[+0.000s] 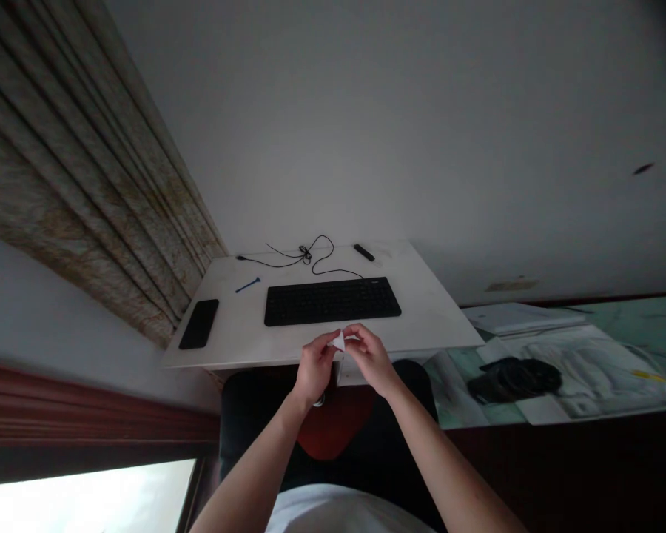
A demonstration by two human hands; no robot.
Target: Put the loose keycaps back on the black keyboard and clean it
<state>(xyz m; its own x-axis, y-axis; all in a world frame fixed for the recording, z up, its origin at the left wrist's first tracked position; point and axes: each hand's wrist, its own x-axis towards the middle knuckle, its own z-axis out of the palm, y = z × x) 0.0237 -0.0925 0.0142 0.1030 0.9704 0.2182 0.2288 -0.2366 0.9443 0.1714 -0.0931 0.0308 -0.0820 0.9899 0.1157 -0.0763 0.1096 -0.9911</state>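
Between my two hands, just in front of the table's near edge, is a small white piece (340, 341) that looks like folded paper or tissue. My left hand (314, 364) pinches it from the left with thumb and finger. From the right, the fingers of my right hand (368, 355) close on its other side. Beyond my hands a black keyboard (333, 301) lies flat on the white table (244, 344), its cable (325, 255) tied in a bundle behind it.
A black phone (199, 324) lies at the table's left, with a small blue brush-like stick (248, 285) near it. A small black remote-like object (364, 252) sits at the back. Right of the table, a dark bundled item (514, 379) rests on a lower surface. A curtain (89, 170) hangs left.
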